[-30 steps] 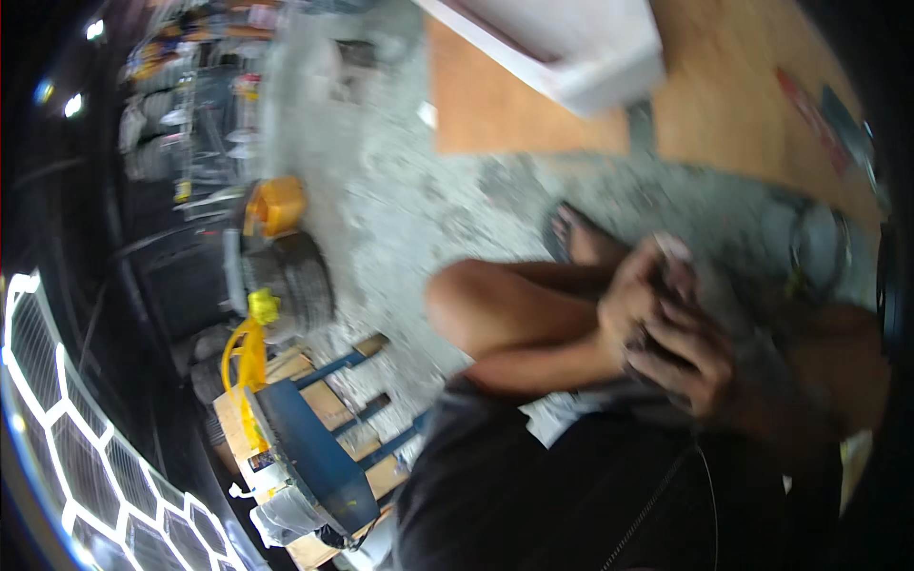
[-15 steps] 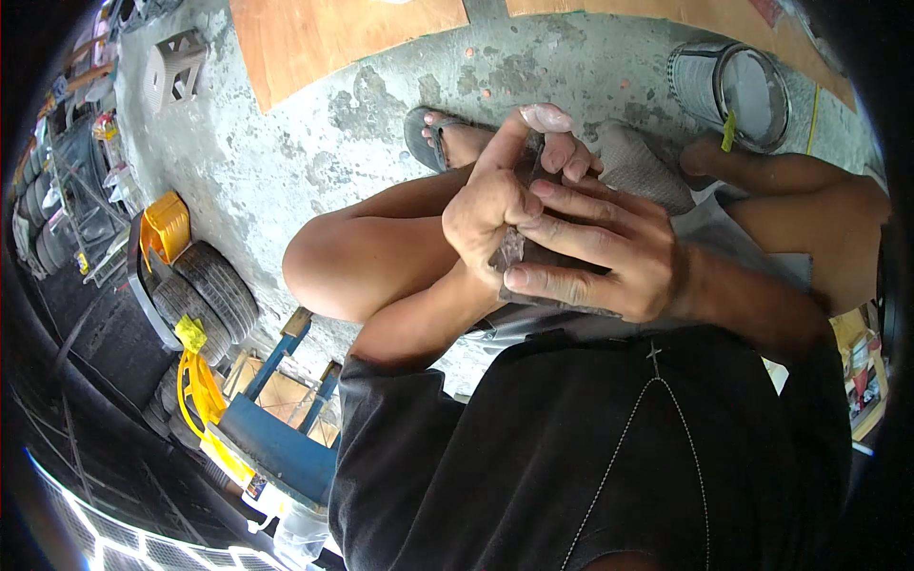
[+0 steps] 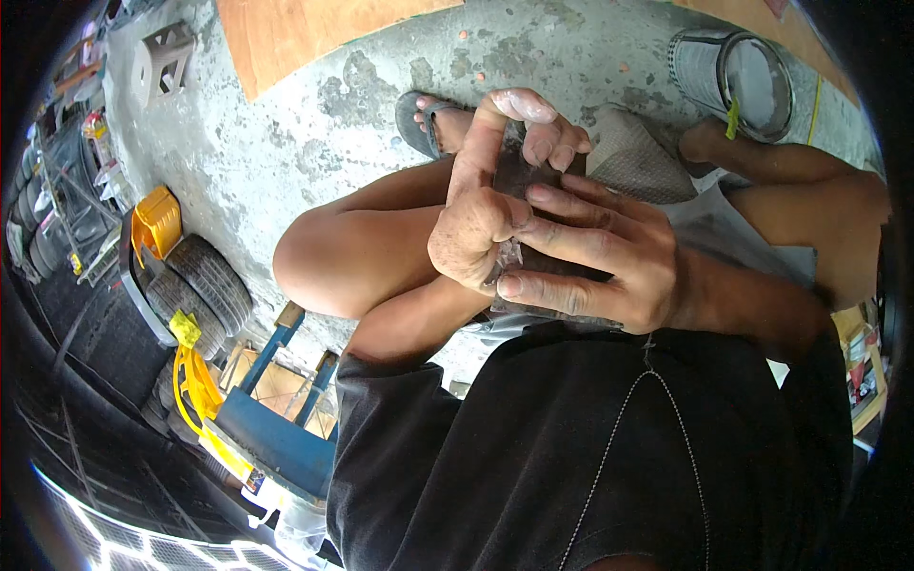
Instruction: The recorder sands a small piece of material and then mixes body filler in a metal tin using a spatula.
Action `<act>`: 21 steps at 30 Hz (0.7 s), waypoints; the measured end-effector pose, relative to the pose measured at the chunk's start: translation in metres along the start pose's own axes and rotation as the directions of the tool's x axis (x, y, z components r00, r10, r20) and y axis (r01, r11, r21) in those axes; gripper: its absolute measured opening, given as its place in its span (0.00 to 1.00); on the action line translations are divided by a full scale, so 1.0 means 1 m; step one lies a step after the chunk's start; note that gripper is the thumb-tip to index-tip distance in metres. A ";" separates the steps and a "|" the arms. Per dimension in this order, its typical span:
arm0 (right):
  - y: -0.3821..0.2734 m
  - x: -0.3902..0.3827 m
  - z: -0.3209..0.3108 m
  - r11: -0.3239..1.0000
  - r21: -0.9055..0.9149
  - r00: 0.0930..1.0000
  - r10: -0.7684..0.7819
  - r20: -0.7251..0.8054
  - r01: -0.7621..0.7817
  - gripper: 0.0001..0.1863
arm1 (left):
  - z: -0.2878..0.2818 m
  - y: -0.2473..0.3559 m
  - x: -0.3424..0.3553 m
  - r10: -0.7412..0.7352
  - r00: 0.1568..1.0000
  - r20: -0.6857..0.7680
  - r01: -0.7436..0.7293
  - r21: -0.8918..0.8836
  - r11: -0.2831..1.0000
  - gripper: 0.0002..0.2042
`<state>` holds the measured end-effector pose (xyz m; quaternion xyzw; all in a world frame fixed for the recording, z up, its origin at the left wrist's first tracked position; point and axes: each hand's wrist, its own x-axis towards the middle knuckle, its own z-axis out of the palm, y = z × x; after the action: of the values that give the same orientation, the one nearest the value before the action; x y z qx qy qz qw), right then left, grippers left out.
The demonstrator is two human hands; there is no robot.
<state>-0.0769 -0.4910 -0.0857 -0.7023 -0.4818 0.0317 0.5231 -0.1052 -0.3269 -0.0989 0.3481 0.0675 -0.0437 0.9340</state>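
Observation:
In front of my torso both hands meet on a dark brown, flat, stiff-looking piece (image 3: 557,271), whose exact kind I cannot make out. My left hand (image 3: 468,233) grips its left side, thumb pressed toward the fingers of the other hand. The raised, bent index finger carries a smear of whitish-pink paste (image 3: 524,105); the other fingertips curl over the far edge. My right hand (image 3: 624,252) lies across the piece from the right, fingers stretched over its face and thumb hidden. A small patch of clear, shiny material (image 3: 509,257) shows beside the left thumb's base.
An opened can (image 3: 757,90) with pale contents lies or leans at the far right. Plywood sheets (image 3: 314,33) lie on the stained concrete floor. Tyres (image 3: 209,276), a yellow plastic item (image 3: 157,224) and a blue metal frame (image 3: 276,433) stand at left. A grey stool (image 3: 164,62) is farther off.
My left hand has shifted slightly left, and its raised index finger is a little higher. More of the dark flat piece shows between the hands. The whole view has moved slightly.

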 end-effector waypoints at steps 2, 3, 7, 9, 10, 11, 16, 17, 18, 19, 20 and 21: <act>0.003 0.000 0.000 0.999 -0.033 0.999 -0.038 -0.005 0.038 0.16 | -0.006 0.001 0.002 -0.023 0.999 0.047 0.022 0.018 1.000 0.36; 0.006 0.000 0.000 0.995 -0.068 0.997 -0.077 -0.008 0.076 0.17 | -0.009 0.000 0.003 -0.046 0.994 0.095 0.043 0.036 0.998 0.35; 0.024 -0.003 0.000 0.974 -0.111 0.980 -0.196 0.020 0.197 0.18 | -0.002 -0.002 -0.001 -0.171 0.984 -0.042 0.163 -0.145 0.976 0.31; 0.024 -0.004 0.003 0.970 -0.119 0.976 -0.218 -0.029 0.213 0.19 | -0.002 0.001 0.000 -0.253 0.967 0.003 0.244 -0.280 0.928 0.31; 0.024 -0.004 0.005 0.970 -0.120 0.976 -0.218 -0.028 0.213 0.19 | -0.003 -0.001 0.000 -0.253 0.968 0.005 0.244 -0.282 0.928 0.31; 0.023 -0.004 0.007 0.972 -0.110 0.976 -0.214 -0.051 0.207 0.19 | -0.004 -0.003 0.000 -0.194 0.980 0.050 0.201 -0.275 0.940 0.32; 0.006 0.000 0.003 0.992 -0.058 0.990 -0.120 -0.074 0.116 0.18 | 0.001 -0.001 -0.001 -0.119 0.986 0.114 0.132 -0.115 0.985 0.33; 0.005 0.000 0.003 0.992 -0.058 0.990 -0.119 -0.075 0.115 0.18 | 0.002 0.000 0.000 -0.121 0.986 0.115 0.134 -0.114 0.984 0.33; 0.004 0.000 0.004 0.993 -0.045 0.990 -0.110 -0.090 0.106 0.18 | 0.002 0.001 0.002 -0.097 0.984 0.148 0.113 -0.104 0.988 0.33; 0.003 0.000 0.006 0.995 -0.030 0.989 -0.102 -0.105 0.099 0.18 | 0.000 0.003 0.002 -0.073 0.981 0.180 0.091 -0.093 0.992 0.33; 0.003 0.000 0.007 0.995 -0.028 0.989 -0.101 -0.106 0.099 0.18 | -0.002 0.002 0.002 -0.074 0.981 0.178 0.091 -0.091 0.992 0.33; 0.002 -0.001 0.007 0.996 -0.023 0.992 -0.093 -0.091 0.091 0.18 | -0.004 0.000 0.000 -0.063 0.982 0.180 0.081 -0.095 0.992 0.33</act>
<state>-0.0799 -0.4870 -0.0913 -0.6849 -0.4894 -0.0292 0.5390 -0.1055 -0.3242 -0.1020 0.2921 -0.0010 -0.1048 0.9506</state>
